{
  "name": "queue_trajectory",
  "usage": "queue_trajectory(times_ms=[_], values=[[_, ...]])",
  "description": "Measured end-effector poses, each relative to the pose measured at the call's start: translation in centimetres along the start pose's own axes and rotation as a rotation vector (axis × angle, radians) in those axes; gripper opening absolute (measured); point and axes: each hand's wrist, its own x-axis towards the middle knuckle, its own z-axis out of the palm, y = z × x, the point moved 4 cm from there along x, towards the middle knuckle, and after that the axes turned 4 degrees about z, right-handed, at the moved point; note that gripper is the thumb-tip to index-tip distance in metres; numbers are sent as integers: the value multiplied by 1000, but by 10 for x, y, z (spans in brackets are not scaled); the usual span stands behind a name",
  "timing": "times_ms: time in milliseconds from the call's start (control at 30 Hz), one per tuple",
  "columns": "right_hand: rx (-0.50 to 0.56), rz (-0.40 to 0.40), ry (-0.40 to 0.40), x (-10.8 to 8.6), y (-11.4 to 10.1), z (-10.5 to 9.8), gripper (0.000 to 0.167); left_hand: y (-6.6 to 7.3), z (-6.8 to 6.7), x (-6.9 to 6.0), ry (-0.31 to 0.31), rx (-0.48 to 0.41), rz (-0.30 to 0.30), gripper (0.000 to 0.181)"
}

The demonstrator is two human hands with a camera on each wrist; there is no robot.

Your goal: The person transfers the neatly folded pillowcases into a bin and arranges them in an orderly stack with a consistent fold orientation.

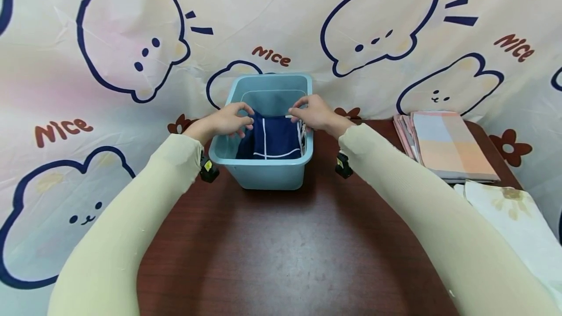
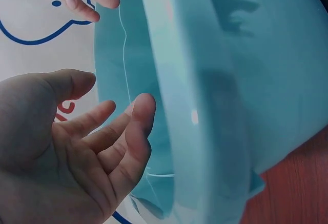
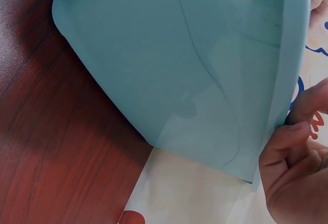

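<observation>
Table (image 1: 272, 247) is nearest; dark, wood-look top. White flower-print cloth (image 1: 520, 223) lies at the near right, partly hidden by the sleeve. Blue bin (image 1: 271, 175) stands upright toward the far edge. Judged thin, stiff plastic: light, smooth, a bit slippery; best lifted under the rolled rim, left and right sides. Navy cloth (image 1: 281, 138) with white lines sits inside, folded, toward the near right; lower part is hidden by the near wall. Judged light, soft, limp, not fragile; folds are likely to slump if one corner is pulled. Best taken at the left and right edges together, supported from below. Left hand (image 1: 230, 120) is held above the left side, fingers loosely spread, nothing held. Right hand (image 1: 313, 112) is held at the right rim, fingers bent, thumb and forefinger in a narrow gap; no cloth is seen between them, rim contact can't be told. Checked cloth (image 1: 456, 145) lies folded at the far right, printed backdrop (image 1: 272, 18) behind.
</observation>
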Motion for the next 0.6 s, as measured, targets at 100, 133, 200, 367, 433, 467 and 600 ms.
queue_trajectory(times_ms=[100,133,200,367,433,467,600], values=[[20,-18,6,-1,1,0,37,2,0,-1,4,-13,15,36],[29,-23,6,-2,1,0,37,3,1,-1,7,-17,18,35],[44,-32,2,-3,1,-1,36,4,0,-1,14,-18,24,35],[70,-39,-15,-6,1,0,35,5,0,-1,30,-16,29,34],[78,-44,-19,-9,1,0,35,6,0,-1,34,-18,30,34],[79,-49,-19,-10,1,-1,35,6,0,-1,36,-19,30,34],[102,-71,-28,-13,3,-2,35,8,0,-1,51,-20,31,33]])
